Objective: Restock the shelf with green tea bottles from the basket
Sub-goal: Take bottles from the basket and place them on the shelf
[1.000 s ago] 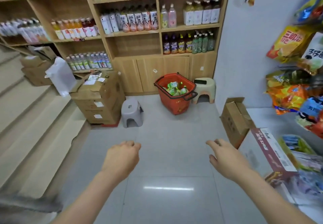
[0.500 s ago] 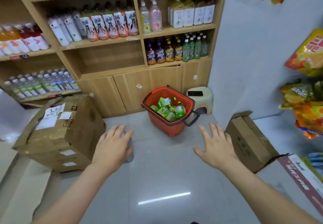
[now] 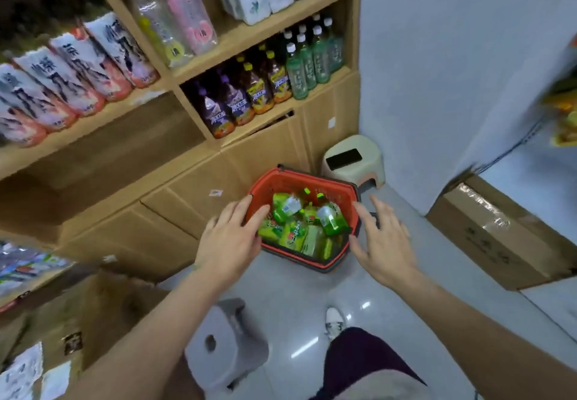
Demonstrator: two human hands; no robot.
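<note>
Head view: red basket (image 3: 340, 185) on floor against the cabinet doors, green tea bottles (image 3: 299, 228) piled inside. Left hand (image 3: 229, 240) spread, empty, fingers over the basket's left rim. Right hand (image 3: 382, 238) spread, empty, at the right rim. Beige stool (image 3: 371, 154) just behind basket; grey stool (image 3: 224, 342) and cardboard box (image 3: 499, 234) flank the bare floor.

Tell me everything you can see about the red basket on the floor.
The red basket looks like moulded plastic with latticed walls and a dark handle folded down. It sits upright on the grey tiled floor before the cabinet doors, beside a beige stool. Green tea bottles lie jumbled inside. The left hand overlaps its near rim; contact is unclear.
</note>
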